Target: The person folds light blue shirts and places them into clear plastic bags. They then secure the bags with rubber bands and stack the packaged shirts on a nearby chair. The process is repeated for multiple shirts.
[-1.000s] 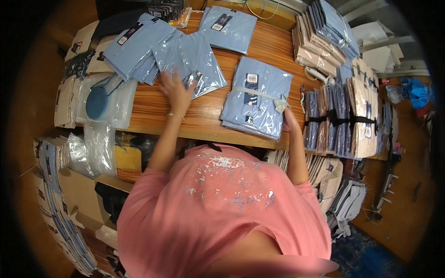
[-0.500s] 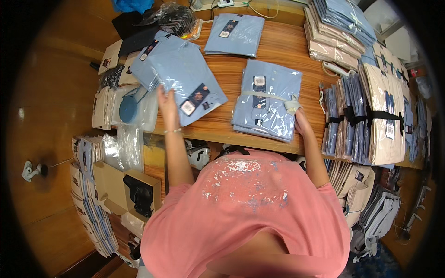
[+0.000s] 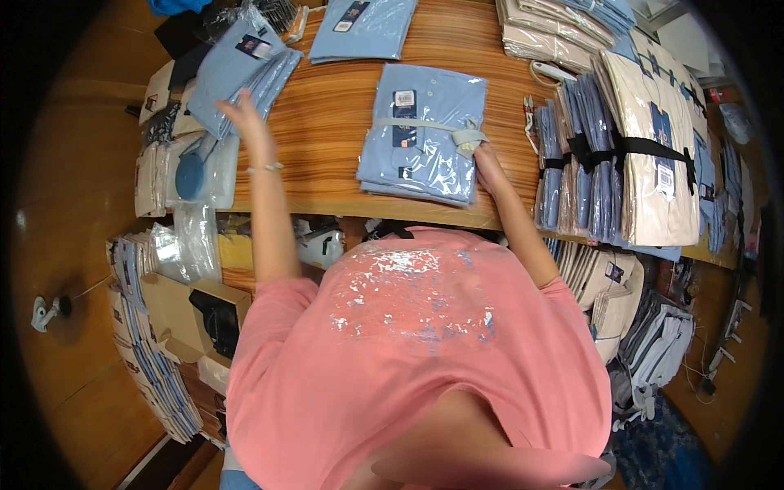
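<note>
A bundle of bagged light-blue folded shirts point(image 3: 441, 94) lies on the table in front of me. Around its middle runs a grey strap point(image 3: 425, 123), bunched at the right side. My right hand point(image 3: 488, 167) is closed at that bunched end, beside the bundle's right edge; its fingertips are partly hidden. To the left, my left hand point(image 3: 243, 122) has its fingers spread and holds nothing. It is at the near edge of a loose pile of bagged blue shirts point(image 3: 233, 73), whose top one carries a dark label.
Another bagged blue shirt stack point(image 3: 380, 33) lies at the far side. Strapped beige and blue shirt bundles point(image 3: 641, 147) stand at the right, beside scissors point(image 3: 530, 122). A blue tape roll point(image 3: 189, 175) lies at the left, above an open cardboard box point(image 3: 175, 306).
The shirt that was at my left hand now lies on the left pile, and the hand has come off it. My right hand stays at the strap. The whole view has shifted.
</note>
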A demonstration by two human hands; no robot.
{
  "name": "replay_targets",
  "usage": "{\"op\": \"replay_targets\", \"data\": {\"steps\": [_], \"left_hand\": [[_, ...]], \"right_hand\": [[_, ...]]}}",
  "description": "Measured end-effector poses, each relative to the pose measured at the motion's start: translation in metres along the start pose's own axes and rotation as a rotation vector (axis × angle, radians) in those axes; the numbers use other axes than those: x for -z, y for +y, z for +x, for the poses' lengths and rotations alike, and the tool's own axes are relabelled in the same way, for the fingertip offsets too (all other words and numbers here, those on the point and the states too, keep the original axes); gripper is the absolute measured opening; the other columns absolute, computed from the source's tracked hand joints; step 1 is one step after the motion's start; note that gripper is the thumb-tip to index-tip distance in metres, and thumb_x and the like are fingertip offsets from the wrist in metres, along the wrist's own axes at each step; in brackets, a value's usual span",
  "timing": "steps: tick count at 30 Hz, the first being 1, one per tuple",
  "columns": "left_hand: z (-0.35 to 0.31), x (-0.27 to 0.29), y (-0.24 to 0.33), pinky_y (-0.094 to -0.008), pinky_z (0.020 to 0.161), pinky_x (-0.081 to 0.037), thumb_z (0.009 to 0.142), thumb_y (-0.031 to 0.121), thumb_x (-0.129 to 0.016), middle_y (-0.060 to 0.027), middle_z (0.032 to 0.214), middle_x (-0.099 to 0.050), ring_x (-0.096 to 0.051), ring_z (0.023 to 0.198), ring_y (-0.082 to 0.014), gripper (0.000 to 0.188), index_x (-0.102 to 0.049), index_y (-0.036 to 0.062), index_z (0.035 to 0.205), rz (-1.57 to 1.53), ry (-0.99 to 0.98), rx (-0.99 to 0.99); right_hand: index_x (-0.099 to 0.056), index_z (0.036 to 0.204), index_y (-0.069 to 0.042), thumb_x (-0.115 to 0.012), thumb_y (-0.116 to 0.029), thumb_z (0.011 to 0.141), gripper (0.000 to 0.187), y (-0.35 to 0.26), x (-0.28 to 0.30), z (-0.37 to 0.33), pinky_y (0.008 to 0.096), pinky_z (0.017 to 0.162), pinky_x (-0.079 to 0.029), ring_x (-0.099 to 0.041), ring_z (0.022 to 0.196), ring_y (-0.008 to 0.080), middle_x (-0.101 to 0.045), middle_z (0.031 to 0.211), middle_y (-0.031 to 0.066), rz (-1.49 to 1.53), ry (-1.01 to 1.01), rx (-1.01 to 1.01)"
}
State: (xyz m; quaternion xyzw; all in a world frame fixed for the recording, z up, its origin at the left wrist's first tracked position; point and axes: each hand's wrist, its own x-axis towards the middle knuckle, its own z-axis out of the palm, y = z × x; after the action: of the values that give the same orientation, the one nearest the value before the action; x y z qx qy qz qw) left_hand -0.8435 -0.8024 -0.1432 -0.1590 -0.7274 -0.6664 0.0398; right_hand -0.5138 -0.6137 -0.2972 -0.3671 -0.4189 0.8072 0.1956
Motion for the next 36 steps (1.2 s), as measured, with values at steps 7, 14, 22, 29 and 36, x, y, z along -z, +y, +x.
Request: {"op": "replay_targets", "data": {"steps": [7, 14, 22, 29, 36], "left_hand": [[-0.137, -0.055, -0.058, -0.0502, 0.106, -0.012, 0.086, 0.042, -0.052, -0.0133, 0.144, -0.025, -0.015, 0.134, -0.0316, 0.054, -0.038, 0.0243, 0.134, 0.501, -0.961, -0.416], [-0.145, -0.013, -0.065, -0.0553, 0.103, -0.012, 0.085, 0.034, -0.053, -0.0093, 0.141, -0.030, -0.019, 0.132, -0.0323, 0.042, -0.050, 0.0245, 0.126, 0.625, -0.898, -0.446], [-0.110, -0.050, -0.041, -0.0348, 0.087, -0.040, 0.081, 0.010, -0.055, -0.0116, 0.106, -0.057, -0.050, 0.103, -0.0286, 0.023, -0.060, 0.0043, 0.103, 0.157, -1.089, -0.435], [-0.136, -0.091, -0.051, -0.0372, 0.080, -0.041, 0.078, 0.016, -0.061, -0.0110, 0.085, -0.058, -0.052, 0.088, -0.0285, 0.017, -0.061, 0.0030, 0.089, 0.195, -1.125, -0.639], [-0.139, -0.102, -0.059, -0.0372, 0.076, -0.042, 0.078, 0.014, -0.060, -0.0100, 0.079, -0.058, -0.053, 0.082, -0.0278, 0.010, -0.060, 0.0044, 0.079, 0.251, -1.157, -0.504]], "right_hand": [[-0.046, 0.118, -0.002, -0.056, -0.017, 0.083, 0.040, -0.019, -0.011, -0.005, 0.0258, 0.084, -0.041, -0.051, 0.098, 0.0150, -0.056, 0.107, 0.0086, -0.535, -0.139, 0.153], [-0.050, 0.109, -0.004, -0.065, -0.022, 0.074, 0.043, -0.026, -0.060, -0.032, 0.0380, 0.067, -0.045, -0.060, 0.079, 0.0301, -0.062, 0.089, 0.0142, -1.099, 0.140, 0.375], [-0.055, 0.089, 0.002, -0.057, -0.005, 0.082, 0.010, 0.001, -0.070, -0.034, 0.0258, 0.053, -0.041, -0.049, 0.058, 0.0096, -0.057, 0.066, 0.0070, -0.427, 0.360, 0.534], [-0.058, 0.081, 0.001, -0.057, -0.010, 0.085, 0.012, -0.026, -0.063, -0.049, 0.0222, 0.050, -0.035, -0.043, 0.055, 0.0060, -0.052, 0.062, 0.0001, -0.580, 0.614, 0.690], [-0.055, 0.095, 0.001, -0.061, -0.017, 0.083, 0.022, -0.047, -0.034, -0.047, 0.0243, 0.059, -0.042, -0.051, 0.065, 0.0111, -0.057, 0.076, 0.0056, -0.776, 0.613, 0.707]]}}
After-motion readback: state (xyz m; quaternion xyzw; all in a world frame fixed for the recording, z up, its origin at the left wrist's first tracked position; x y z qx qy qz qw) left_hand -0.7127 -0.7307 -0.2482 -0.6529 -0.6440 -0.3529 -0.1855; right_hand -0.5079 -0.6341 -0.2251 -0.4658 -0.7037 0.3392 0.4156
